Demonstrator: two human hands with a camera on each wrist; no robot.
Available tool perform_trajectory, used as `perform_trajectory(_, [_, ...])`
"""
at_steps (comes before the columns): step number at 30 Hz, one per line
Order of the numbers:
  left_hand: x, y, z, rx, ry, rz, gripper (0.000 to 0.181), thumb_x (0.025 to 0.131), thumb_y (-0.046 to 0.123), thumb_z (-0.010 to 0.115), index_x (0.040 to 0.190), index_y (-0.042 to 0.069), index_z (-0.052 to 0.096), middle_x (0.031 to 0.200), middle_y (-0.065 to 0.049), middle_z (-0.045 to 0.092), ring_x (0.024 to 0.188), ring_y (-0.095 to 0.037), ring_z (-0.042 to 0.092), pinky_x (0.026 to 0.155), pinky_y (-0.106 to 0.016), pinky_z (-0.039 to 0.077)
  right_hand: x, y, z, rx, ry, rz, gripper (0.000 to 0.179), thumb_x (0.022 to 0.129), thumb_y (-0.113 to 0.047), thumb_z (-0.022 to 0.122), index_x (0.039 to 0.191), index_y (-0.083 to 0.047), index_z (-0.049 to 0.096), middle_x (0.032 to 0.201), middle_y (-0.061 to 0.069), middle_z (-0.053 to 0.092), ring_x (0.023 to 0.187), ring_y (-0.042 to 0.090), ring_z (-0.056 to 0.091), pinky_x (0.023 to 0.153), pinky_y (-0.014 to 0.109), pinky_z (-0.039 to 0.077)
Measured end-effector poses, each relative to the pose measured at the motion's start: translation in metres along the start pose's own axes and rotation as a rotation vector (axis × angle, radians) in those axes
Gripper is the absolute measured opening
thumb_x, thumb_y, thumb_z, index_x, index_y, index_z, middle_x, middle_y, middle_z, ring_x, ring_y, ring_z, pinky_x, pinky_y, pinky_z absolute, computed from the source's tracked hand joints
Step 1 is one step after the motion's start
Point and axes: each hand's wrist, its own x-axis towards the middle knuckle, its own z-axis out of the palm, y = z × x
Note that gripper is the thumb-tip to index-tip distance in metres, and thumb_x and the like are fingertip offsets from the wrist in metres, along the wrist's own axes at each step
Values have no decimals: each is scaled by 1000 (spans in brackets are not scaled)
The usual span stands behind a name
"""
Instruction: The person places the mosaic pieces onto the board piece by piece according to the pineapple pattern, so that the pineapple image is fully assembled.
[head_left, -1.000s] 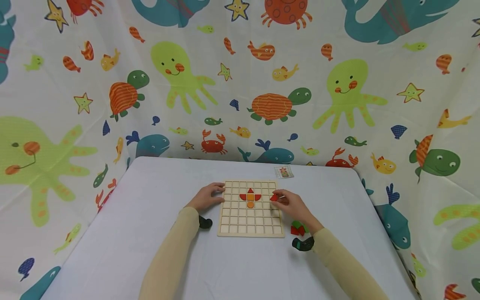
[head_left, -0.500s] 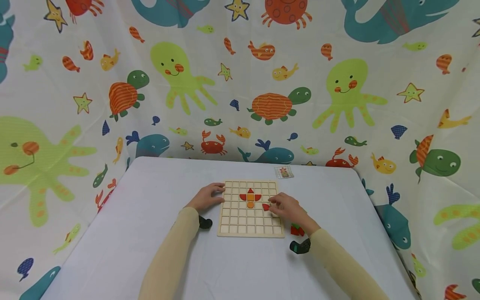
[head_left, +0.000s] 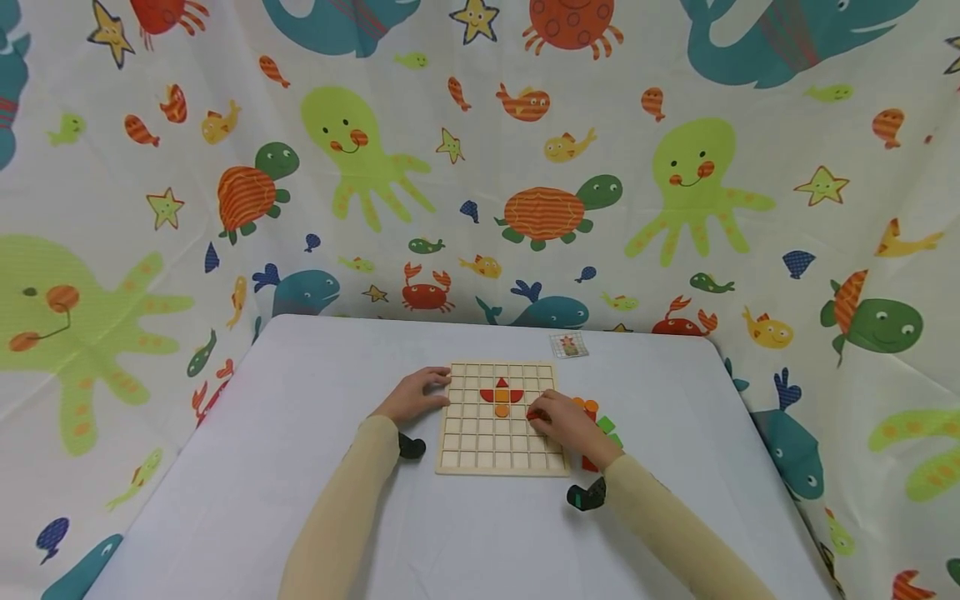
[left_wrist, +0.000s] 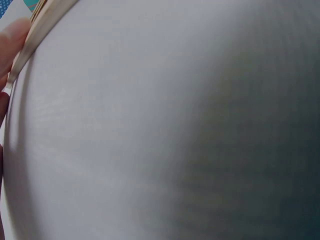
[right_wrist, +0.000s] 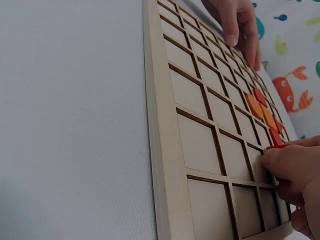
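A wooden grid board (head_left: 467, 454) lies on the white-covered table. My left hand (head_left: 414, 393) rests at its left edge, fingers spread, with a fingertip and thumb against the frame. Over the board's right half, my right hand (head_left: 568, 423) pinches a small red piece (right_wrist: 276, 147) between thumb and fingers, close over a cell. Most of that piece is hidden by the fingers. Set in the grid's upper middle are a red triangle (head_left: 502, 382), an orange square (head_left: 502, 396) flanked by two red rounded pieces (head_left: 516, 396), and an orange disc (head_left: 502, 411) below.
Right of the board, partly behind the right hand, lie loose pieces: orange discs (head_left: 591, 406), green tiles (head_left: 606, 425) and red tiles (head_left: 589, 463). A small picture card (head_left: 568, 344) lies beyond the board's far right corner. A sea-animal curtain (head_left: 420, 183) hangs behind the table.
My right hand has moved left and slightly toward me with the red piece, from the board's right edge to over its cells. My left hand has stayed at the left edge.
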Motion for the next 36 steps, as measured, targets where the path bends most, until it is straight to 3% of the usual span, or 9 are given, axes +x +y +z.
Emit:
perform_trajectory(9, [1, -3, 1, 2, -4, -6, 47, 88, 27, 74, 130, 9, 63, 147, -1, 48, 141, -24, 36, 117, -42, 28, 9, -9, 1, 23, 119, -2, 19, 91, -16, 71, 107, -6, 75, 96, 2, 55, 85, 16, 52, 76, 30, 52])
perform_trajectory(13, [1, -3, 1, 9, -3, -3, 47, 88, 28, 74, 130, 9, 63, 147, -2, 47, 140, -25, 37, 117, -44, 29, 12, -11, 7, 21, 95, -1, 25, 90, -16, 72, 110, -3, 74, 95, 4, 57, 85, 17, 53, 75, 30, 53])
perform_trajectory(18, [1, -2, 0, 10, 1, -1, 48, 88, 28, 74, 130, 9, 63, 148, -2, 47, 140, -26, 36, 117, -44, 28, 15, -9, 13, 79, 84, 69, 29, 88, -19, 74, 112, -4, 72, 93, 3, 60, 83, 16, 52, 75, 29, 52])
perform_trajectory(27, [5, -6, 0, 17, -17, -7, 49, 88, 30, 74, 131, 9, 63, 148, -1, 47, 141, -25, 36, 117, -44, 28, 17, -9, 14, 108, 115, 55, 20, 88, -21, 74, 102, -6, 73, 88, 0, 59, 79, 14, 51, 70, 27, 50])
perform_trajectory(36, [4, -5, 0, 4, -15, -4, 49, 88, 30, 75, 131, 9, 63, 148, -2, 47, 141, -25, 36, 117, -43, 27, 17, -16, 15, 114, 100, 103, 18, 88, -21, 75, 98, -7, 72, 85, -1, 56, 78, 15, 49, 69, 26, 49])
